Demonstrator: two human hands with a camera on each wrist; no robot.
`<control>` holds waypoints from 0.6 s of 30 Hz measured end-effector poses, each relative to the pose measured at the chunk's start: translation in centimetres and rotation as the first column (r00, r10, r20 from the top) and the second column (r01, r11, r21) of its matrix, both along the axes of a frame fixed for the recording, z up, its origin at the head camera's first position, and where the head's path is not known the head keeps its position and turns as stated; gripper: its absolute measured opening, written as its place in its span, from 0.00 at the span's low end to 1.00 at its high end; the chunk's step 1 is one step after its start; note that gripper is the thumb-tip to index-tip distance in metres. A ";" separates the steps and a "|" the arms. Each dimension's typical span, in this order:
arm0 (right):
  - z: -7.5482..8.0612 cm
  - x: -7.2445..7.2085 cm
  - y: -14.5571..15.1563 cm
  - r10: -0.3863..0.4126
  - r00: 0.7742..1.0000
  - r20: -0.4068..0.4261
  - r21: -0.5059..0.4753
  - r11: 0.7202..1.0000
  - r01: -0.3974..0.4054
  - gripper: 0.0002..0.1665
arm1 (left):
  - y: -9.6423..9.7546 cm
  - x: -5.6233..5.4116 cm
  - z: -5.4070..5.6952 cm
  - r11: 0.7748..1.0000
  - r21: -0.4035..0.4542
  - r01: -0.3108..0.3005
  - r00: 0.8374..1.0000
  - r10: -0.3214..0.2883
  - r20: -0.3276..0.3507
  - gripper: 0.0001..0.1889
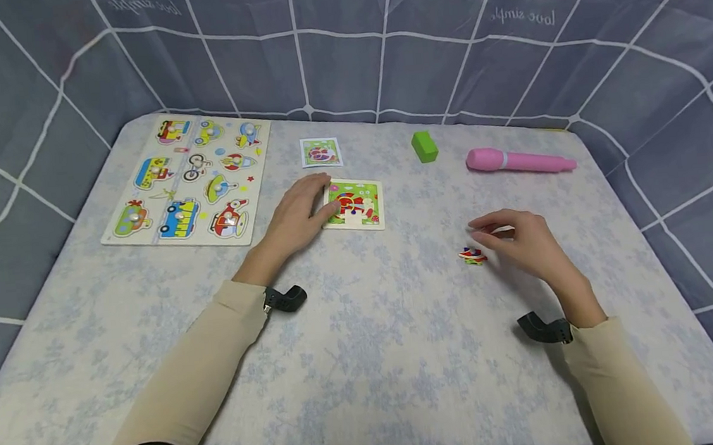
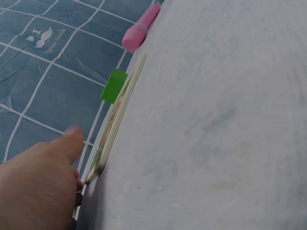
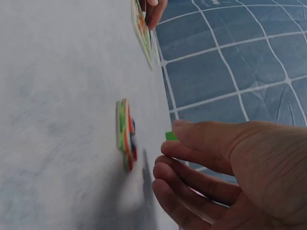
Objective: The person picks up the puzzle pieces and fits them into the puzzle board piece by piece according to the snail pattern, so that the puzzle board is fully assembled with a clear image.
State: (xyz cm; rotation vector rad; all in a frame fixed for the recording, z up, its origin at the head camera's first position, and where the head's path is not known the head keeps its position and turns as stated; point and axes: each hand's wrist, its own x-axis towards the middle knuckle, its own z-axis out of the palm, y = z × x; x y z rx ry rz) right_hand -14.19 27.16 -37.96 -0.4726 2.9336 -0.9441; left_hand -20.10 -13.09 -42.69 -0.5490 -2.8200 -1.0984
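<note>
A small square jigsaw puzzle [image 1: 370,203] with a red figure on green lies at the table's middle, a pale gap at its lower edge. My left hand [image 1: 292,217] lies along its left side, fingers extended towards the upper left corner and thumb over the left edge. In the left wrist view the thumb [image 2: 72,143] stands raised beside the thin board [image 2: 117,120]. To the right, small colourful puzzle pieces [image 1: 472,255] lie stacked. My right hand [image 1: 520,240] hovers just beside them, fingers loosely bent, apart from the pieces [image 3: 125,136] and holding nothing.
A large knob puzzle board [image 1: 194,180] with vehicle shapes lies at the left. Behind the small puzzle is a picture card [image 1: 321,153]. A green block [image 1: 424,146] and a pink stick-shaped object [image 1: 519,161] lie towards the back. Grey checked curtain [image 1: 341,47] surrounds the table.
</note>
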 end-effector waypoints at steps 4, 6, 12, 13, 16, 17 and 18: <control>-0.7 0.8 0.9 0.007 1.000 0.022 -0.009 1.000 -0.007 0.14 | 0.0 0.0 0.1 1.000 -0.002 -0.001 1.000 0.001 0.002 0.37; -1.0 1.1 1.0 0.018 1.000 0.015 -0.010 1.000 -0.017 0.16 | 0.0 0.0 0.1 1.000 -0.002 -0.005 1.000 0.005 0.006 0.38; -1.1 2.0 0.5 0.035 0.999 -0.002 0.029 0.999 -0.035 0.17 | 0.0 0.0 0.2 1.000 0.007 -0.013 1.000 0.013 0.020 0.37; -1.1 2.0 0.4 0.037 0.999 0.003 0.033 0.999 -0.037 0.14 | 0.0 0.0 0.1 1.000 0.009 -0.014 1.000 0.013 0.023 0.37; -1.0 1.8 0.3 0.037 0.999 0.039 0.025 0.999 -0.038 0.13 | 0.0 -0.1 0.2 1.000 0.021 -0.015 0.999 0.014 0.030 0.34; -1.0 1.7 0.3 0.037 0.998 0.054 0.021 0.999 -0.039 0.14 | 0.1 -0.1 0.2 1.000 0.024 -0.014 0.999 0.014 0.032 0.34; -1.0 1.6 0.4 0.041 0.997 0.071 0.020 0.999 -0.042 0.15 | 0.1 -0.1 0.2 0.999 0.029 -0.016 0.999 0.015 0.035 0.33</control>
